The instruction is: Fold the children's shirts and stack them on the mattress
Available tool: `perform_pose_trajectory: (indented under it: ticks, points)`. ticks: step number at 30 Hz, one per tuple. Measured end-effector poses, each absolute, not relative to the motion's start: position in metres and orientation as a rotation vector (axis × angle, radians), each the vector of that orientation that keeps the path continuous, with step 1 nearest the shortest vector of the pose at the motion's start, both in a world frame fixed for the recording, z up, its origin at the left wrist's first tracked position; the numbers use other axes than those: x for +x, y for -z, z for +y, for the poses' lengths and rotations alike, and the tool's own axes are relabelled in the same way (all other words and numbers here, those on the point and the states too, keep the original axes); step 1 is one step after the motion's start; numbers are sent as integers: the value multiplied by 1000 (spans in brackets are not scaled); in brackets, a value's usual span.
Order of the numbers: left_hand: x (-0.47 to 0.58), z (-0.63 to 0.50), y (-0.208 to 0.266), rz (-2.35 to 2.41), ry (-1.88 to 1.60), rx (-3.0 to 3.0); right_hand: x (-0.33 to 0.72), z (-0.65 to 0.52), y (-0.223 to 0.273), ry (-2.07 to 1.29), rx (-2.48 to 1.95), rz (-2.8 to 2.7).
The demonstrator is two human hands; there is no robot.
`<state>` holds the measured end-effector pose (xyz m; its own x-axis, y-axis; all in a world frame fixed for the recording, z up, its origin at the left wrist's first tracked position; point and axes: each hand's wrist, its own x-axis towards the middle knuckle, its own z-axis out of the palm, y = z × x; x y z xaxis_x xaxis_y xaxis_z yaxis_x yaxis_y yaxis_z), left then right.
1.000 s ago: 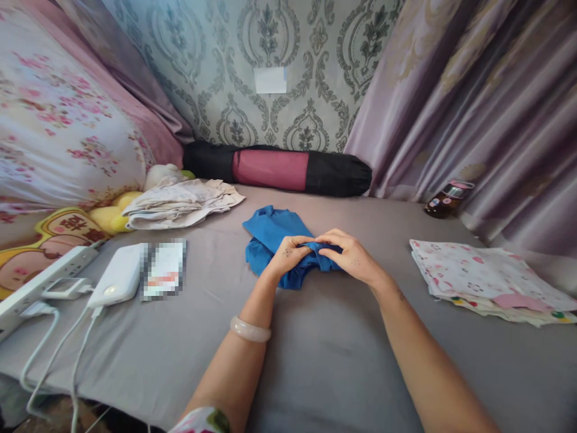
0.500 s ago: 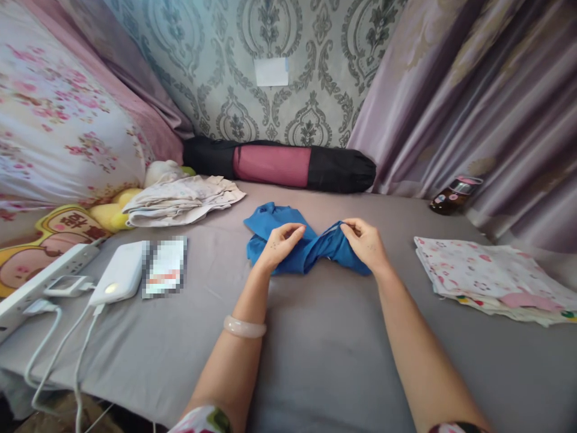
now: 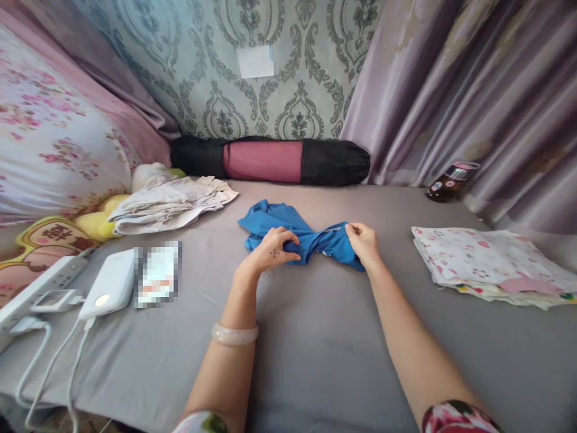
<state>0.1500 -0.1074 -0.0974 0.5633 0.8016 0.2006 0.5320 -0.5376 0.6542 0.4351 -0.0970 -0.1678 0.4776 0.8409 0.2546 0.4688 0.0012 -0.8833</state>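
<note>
A crumpled blue garment (image 3: 282,218) lies in the middle of the grey sheet, twisted narrow between its left and right parts. My right hand (image 3: 363,243) pinches its upper edge at the right end, lifting the fabric a little. Over the near left part of the garment, my left hand (image 3: 274,249) is open, thumb and fingers apart in a C shape. Whether its fingertips touch the fabric I cannot tell. A pale bangle (image 3: 235,334) circles my left wrist.
Folded pale clothing (image 3: 171,205) lies at the back left, and folded printed cloths (image 3: 482,258) at the right. A power bank (image 3: 109,282), a power strip (image 3: 45,285) and cables occupy the left. Along the wall lies a long black-and-pink bag (image 3: 265,161). A bottle (image 3: 451,181) stands at the back right.
My left hand has lowered, and its thumb and fingers have spread apart. My right hand keeps its pinch on the garment's edge. The whole view has shifted slightly.
</note>
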Motion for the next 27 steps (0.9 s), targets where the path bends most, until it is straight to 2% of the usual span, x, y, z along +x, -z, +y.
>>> perform_pose_trajectory:
  ticks: [4, 10, 21, 27]
  points:
    - [150, -102, 112, 1139, -606, 2289, 438, -97, 174, -472, -1650, -1126]
    - [148, -95, 120, 1039, -705, 2210, 436, -98, 175, -492, -1664, -1139]
    - [136, -107, 92, 1078, -1113, 1963, 434, -119, 148, -774, -1531, -1135]
    - [131, -118, 72, 1097, -1272, 1844, 426, -132, 121, -689, -1418, -1226]
